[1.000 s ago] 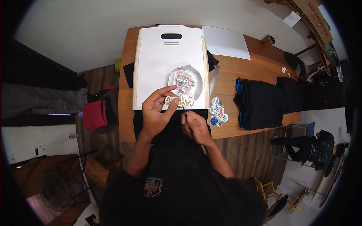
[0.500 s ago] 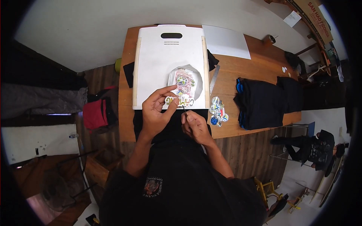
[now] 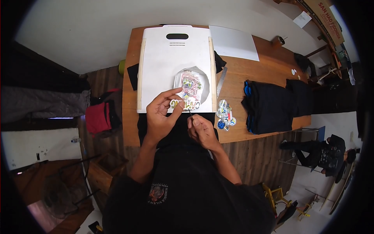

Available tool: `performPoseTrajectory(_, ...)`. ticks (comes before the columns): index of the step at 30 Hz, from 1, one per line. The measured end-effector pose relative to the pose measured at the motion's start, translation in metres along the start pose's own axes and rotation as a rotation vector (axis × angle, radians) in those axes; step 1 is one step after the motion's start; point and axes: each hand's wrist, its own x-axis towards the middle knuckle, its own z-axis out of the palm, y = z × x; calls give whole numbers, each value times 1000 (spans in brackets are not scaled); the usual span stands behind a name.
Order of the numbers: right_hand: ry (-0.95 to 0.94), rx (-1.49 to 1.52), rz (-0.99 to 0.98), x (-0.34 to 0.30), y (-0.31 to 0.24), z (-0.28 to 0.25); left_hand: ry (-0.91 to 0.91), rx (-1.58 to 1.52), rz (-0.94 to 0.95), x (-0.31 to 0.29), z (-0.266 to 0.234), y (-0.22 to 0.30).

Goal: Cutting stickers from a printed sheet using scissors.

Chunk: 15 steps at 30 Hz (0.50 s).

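My left hand (image 3: 160, 119) pinches a lettered sticker (image 3: 196, 105) with coloured letters and a white edge, thumb and forefinger on its left part. Closed round a thin dark pointed tool (image 3: 190, 114), my right hand (image 3: 203, 130) holds the tip at the sticker's lower edge. Whether the tool is tweezers or a knife, I cannot tell. Both hands are over the near edge of a white panel (image 3: 157, 66) with a dark handle slot. Behind the sticker, colourful printed cutouts (image 3: 189, 84) lie inside a greyish rounded area (image 3: 207, 87) of the panel.
More shiny coloured cutouts (image 3: 225, 115) lie on the wooden table (image 3: 237, 74), right of the panel. A metal ruler (image 3: 222, 81) lies alongside. Folded dark garments (image 3: 269, 107) are stacked further right. A white sheet (image 3: 235, 43) and a brown cup (image 3: 277, 41) are at the back.
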Motion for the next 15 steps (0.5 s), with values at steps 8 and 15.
performPoseTrajectory(8,-22,25,22,-1,-1,-1,0,-20,16,1,1,0)
performPoseTrajectory(15,-34,20,12,0,5,-2,-5,-12,17,1,-2,-1)
